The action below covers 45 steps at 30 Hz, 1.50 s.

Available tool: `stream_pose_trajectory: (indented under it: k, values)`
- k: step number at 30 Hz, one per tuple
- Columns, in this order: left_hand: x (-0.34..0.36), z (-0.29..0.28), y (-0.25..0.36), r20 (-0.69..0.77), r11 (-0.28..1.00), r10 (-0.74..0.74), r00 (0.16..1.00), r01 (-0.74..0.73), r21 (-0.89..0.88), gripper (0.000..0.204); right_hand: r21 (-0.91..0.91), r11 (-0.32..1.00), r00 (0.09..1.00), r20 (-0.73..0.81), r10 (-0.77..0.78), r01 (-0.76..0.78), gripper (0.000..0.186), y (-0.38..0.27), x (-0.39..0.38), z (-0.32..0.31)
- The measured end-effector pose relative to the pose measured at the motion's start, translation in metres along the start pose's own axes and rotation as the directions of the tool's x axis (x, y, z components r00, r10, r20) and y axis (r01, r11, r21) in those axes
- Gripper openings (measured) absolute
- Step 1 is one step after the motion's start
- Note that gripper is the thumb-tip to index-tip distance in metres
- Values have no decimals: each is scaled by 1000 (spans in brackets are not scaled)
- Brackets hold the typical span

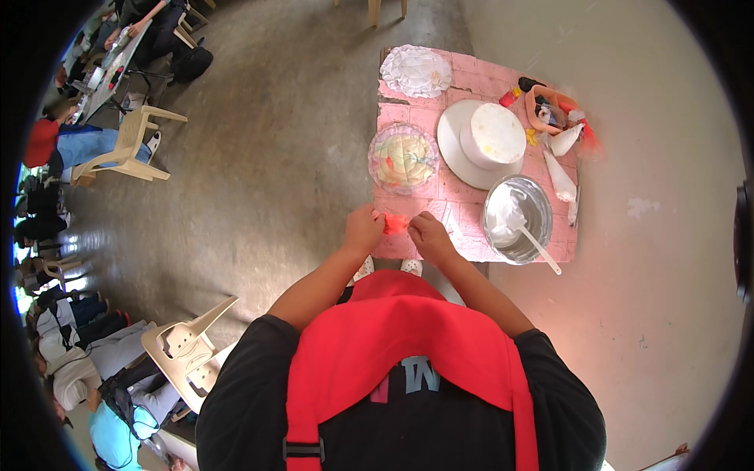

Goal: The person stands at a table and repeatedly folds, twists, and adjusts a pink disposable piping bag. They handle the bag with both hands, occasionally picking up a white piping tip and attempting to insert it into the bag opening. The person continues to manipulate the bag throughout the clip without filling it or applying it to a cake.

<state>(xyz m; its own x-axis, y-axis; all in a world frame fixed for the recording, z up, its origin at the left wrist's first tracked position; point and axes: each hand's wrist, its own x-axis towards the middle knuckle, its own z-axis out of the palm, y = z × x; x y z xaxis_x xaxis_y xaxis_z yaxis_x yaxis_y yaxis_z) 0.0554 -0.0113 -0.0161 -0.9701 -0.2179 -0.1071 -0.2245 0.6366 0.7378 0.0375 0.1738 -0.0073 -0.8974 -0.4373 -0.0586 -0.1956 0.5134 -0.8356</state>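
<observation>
Both my hands are over the near edge of the pink-covered table (471, 228). My left hand (364, 228) is closed on a small, soft red-orange piece (395, 224) that looks like a plastic bag; its exact kind is unclear. My right hand (429, 236) is closed in a pinch at the right end of the red-orange piece, fingertips partly hidden. Beyond my hands lies a round, pale, patterned thing with coloured marks and a frilly edge (403, 158). To its right a white-iced cake (496, 135) stands on a white round stand (453, 149).
Right of my right hand is a metal bowl (493, 228) of white icing with a white spatula (540, 250). White-filled piping bags (560, 179) and an orange basket (567, 98) line the right side, near the wall (644, 157). A crumpled white sheet (415, 71) lies far left. Chairs (129, 145) and people stand leftward.
</observation>
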Motion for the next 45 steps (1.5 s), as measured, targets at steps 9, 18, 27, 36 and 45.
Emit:
stream_pose_trajectory:
  k: [9, 18, 27, 36, 45]
  values:
    - [-6, 23, -14, 256, 959, -51, 965, 119, -256, 21, 7, 1000, 995, 97, -1, 0, 8, -12, 3, 6]
    - [3, 18, -40, 324, 960, -215, 921, 261, -105, 22, -444, 891, 988, 65, 141, -98, 17, 1, 11, 22]
    - [-1, 7, -34, 183, 914, -273, 944, 314, -257, 21, -107, 991, 997, 25, 77, -74, 13, -10, 11, -2]
    - [-9, 20, -29, 259, 929, -130, 957, 209, -304, 20, -180, 982, 987, 161, -19, 49, 9, -15, 23, 23]
    - [-5, 11, -34, 288, 817, -314, 904, 412, -404, 18, -356, 925, 983, 76, 169, -132, 14, -15, 28, 6]
